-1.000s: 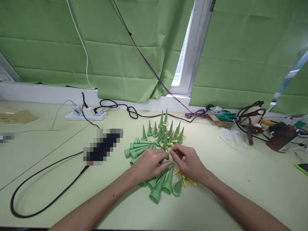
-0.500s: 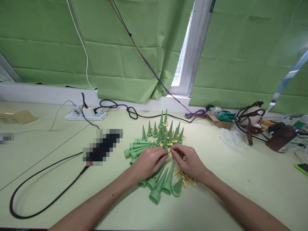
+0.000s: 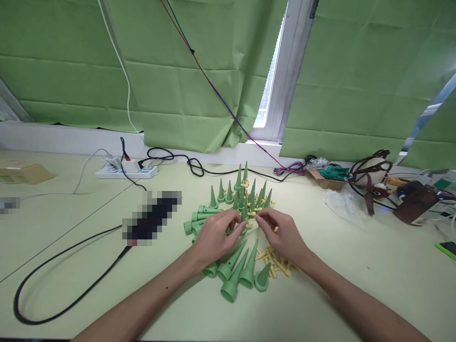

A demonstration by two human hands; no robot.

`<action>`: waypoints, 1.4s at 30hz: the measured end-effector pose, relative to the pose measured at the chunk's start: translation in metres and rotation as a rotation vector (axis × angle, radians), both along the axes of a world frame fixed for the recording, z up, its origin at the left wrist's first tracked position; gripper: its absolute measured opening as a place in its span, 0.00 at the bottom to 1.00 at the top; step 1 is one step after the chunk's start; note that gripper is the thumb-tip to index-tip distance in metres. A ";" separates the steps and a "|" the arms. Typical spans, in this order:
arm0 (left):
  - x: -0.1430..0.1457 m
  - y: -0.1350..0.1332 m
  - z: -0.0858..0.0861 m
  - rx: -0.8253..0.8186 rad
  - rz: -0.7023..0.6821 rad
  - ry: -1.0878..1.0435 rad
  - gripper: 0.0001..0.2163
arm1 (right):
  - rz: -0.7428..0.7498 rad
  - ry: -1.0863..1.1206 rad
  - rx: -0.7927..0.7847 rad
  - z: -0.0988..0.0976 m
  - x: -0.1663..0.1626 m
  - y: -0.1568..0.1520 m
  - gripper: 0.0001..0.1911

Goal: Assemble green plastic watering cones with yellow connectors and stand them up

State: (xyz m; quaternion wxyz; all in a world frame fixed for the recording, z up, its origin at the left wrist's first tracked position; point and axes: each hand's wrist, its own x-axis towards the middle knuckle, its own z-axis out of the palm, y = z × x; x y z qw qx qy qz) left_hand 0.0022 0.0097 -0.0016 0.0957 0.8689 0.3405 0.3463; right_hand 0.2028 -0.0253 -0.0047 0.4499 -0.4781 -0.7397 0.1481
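My left hand (image 3: 218, 233) has thumb and index finger closed at an upright green plastic watering spike (image 3: 244, 231), whose lower part they partly cover. A small yellow valve piece (image 3: 250, 224) sticks out at its side, toward my right hand. My right hand (image 3: 280, 232) is closed in a pinch just right of that piece; whatever the fingertips hold is too small to make out. Beyond both hands stands a cluster of green spikes (image 3: 229, 195), several with yellow valves fitted. More green spikes (image 3: 231, 285) lie nearer me, beside a pile of loose yellow valves (image 3: 281, 267).
A blurred black object (image 3: 153, 221) with a looping cable lies to the left. A white power strip (image 3: 126, 170) sits by the wall. At the right are a clear plastic bag (image 3: 344, 206), a cardboard box (image 3: 326, 180), a brown object (image 3: 415, 202) and a green-edged phone (image 3: 448, 249).
My hands have drawn slightly apart at the fingertips. The left fingers have lifted and curled, and the right hand has shifted a little to the right. The spikes lying nearby have not moved.
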 end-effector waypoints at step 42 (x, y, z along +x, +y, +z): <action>0.003 0.002 -0.004 -0.144 0.070 0.044 0.05 | -0.050 -0.066 0.000 -0.004 0.002 0.004 0.09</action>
